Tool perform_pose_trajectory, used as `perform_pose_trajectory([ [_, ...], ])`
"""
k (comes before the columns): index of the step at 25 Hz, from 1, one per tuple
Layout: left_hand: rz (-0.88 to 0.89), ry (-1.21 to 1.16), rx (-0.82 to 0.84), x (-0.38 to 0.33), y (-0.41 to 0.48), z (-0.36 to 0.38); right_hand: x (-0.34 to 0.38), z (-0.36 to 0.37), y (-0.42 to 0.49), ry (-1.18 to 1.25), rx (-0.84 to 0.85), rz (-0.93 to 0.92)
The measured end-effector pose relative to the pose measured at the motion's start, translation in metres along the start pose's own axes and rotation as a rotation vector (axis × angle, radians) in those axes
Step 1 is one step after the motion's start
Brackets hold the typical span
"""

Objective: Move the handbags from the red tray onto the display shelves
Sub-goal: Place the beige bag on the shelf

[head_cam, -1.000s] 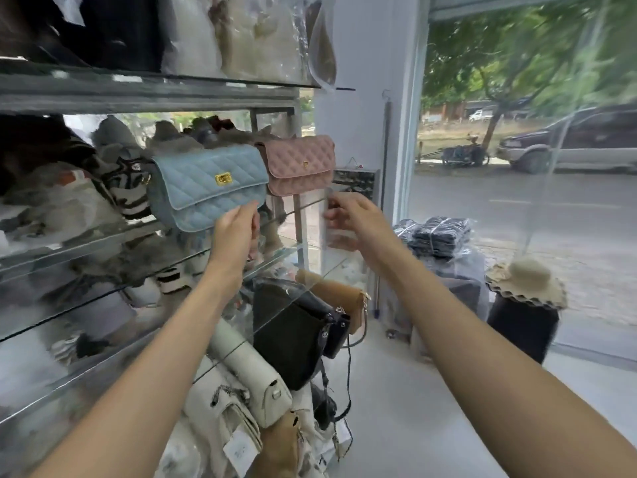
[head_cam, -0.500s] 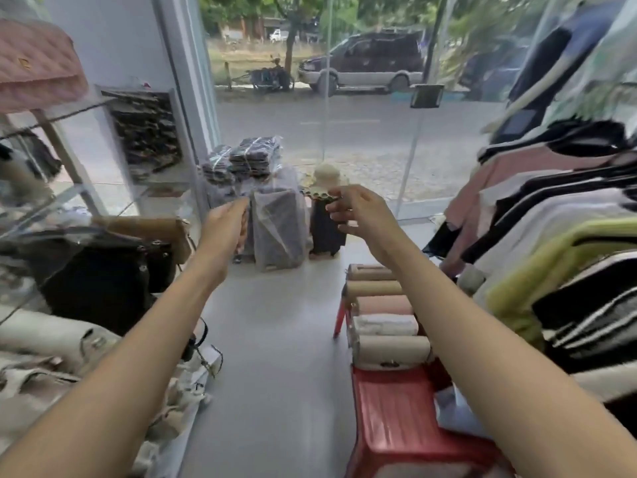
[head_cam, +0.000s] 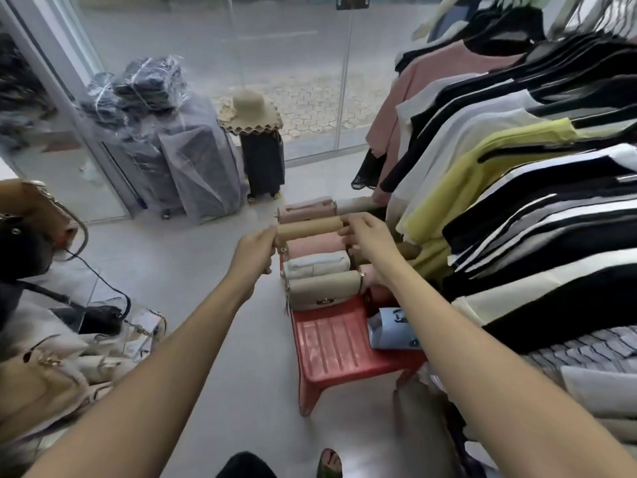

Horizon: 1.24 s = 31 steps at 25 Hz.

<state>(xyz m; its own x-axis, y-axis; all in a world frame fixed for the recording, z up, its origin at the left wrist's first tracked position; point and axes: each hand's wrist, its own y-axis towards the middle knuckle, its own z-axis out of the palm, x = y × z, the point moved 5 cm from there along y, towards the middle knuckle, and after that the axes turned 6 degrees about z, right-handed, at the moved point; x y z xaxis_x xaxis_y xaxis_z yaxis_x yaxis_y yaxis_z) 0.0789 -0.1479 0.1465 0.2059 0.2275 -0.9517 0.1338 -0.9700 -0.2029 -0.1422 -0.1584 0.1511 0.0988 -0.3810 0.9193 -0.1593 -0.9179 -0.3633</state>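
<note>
A red tray [head_cam: 331, 346] stands on the floor with several handbags lined up at its far end. A tan handbag [head_cam: 310, 229] is held by both ends above the row: my left hand [head_cam: 256, 248] grips its left end and my right hand [head_cam: 365, 236] grips its right end. Under it sit a pink handbag [head_cam: 312, 246], a white handbag [head_cam: 315, 265] and a beige handbag [head_cam: 322, 291] with a metal clasp. Another pink handbag [head_cam: 306, 210] lies behind. A light blue handbag [head_cam: 391, 327] lies at the tray's right side.
A rack of hanging clothes [head_cam: 517, 188] crowds the right side, right next to the tray. Shelves with bags [head_cam: 38, 339] fill the left. Wrapped suitcases [head_cam: 179, 167] and a straw hat [head_cam: 253, 113] on a black case stand by the glass front.
My view has swung from the shelves down to the tray. Both hands, empty before, have dropped to the row of bags and taken the tan handbag by its ends.
</note>
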Motion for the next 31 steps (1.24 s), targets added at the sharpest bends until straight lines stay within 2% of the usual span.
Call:
perform_pose_trajectory([
  [10,-0.275,0.036,0.090,0.125,0.064,0.039,-0.131,-0.001,0.084,0.038,-0.069,0.413],
  [15,-0.432,0.121,0.230,0.200,0.110,0.069,-0.191,0.012,0.122,0.143,-0.116,0.628],
  [20,-0.552,0.056,0.162,0.242,0.148,0.089,-0.224,0.021,0.161,0.206,-0.187,0.707],
  [23,-0.630,-0.005,0.181,0.264,0.161,0.097,-0.234,0.021,0.183,0.209,-0.266,0.733],
  [31,-0.651,-0.026,0.180,0.293,0.177,0.111,-0.245,0.022,0.208,0.010,-0.333,0.706],
])
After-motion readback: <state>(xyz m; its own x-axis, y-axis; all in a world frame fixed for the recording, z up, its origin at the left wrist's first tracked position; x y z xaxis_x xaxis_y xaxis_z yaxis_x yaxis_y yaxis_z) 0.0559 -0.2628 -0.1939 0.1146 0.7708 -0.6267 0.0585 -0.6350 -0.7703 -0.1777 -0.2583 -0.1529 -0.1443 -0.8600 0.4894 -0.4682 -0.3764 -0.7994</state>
